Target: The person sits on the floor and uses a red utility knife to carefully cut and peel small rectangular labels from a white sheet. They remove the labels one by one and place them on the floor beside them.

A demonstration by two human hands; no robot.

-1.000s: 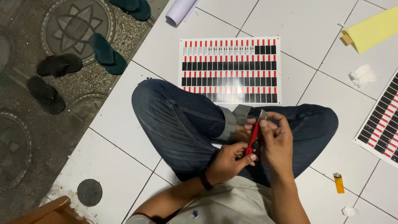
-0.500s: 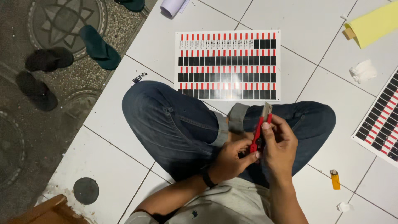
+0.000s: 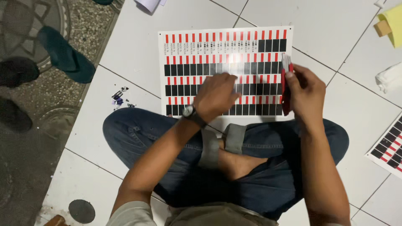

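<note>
A white sheet (image 3: 222, 50) printed with rows of black and red label stickers lies on the tiled floor in front of my crossed legs. My left hand (image 3: 217, 97), with a dark watch on its wrist, reaches out flat over the lower middle of the sheet, fingers blurred. Over the sheet's right edge, my right hand (image 3: 305, 92) grips a red utility knife (image 3: 286, 86) held upright, its blade end pointing away from me.
A second sticker sheet (image 3: 389, 144) lies at the right edge. Yellow paper (image 3: 393, 19) and a crumpled white tissue (image 3: 389, 77) are at the upper right. Green and black sandals (image 3: 63, 54) rest on the patterned pavement to the left. Small scraps (image 3: 119, 97) lie near my left knee.
Both hands left my lap and moved forward over the sheet. The left hand let go of the knife and now stretches over the stickers; the right still holds the knife.
</note>
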